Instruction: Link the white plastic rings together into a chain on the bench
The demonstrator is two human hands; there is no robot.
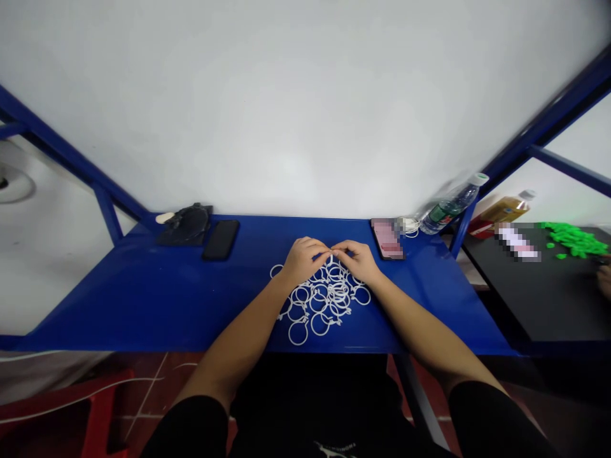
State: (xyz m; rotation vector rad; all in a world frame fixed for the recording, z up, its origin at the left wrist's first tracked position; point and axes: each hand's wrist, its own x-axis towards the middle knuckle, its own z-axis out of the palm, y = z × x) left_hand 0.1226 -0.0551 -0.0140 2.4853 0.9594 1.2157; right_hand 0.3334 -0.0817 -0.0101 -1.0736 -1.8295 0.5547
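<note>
Several white plastic rings (298, 332) with small clip-like ends lie in a loose pile on the blue table (157, 292). Over the far side of this pile, my left hand (305, 259) and my right hand (357, 259) meet at the fingertips. Both are closed in a pinch on one white ring, whose small upper end shows just below the fingers. The rest of that ring is hard to tell apart from those beneath it. Part of the pile is hidden behind my left hand and forearm.
Left of the pile are a black phone (221, 240) and a dark plastic bag (188, 226). At the back right lie a lit phone (389, 239), a white cable (409, 225) and a water bottle (453, 205). Green pieces (575, 239) and another person's hand (604, 280) appear at a black table.
</note>
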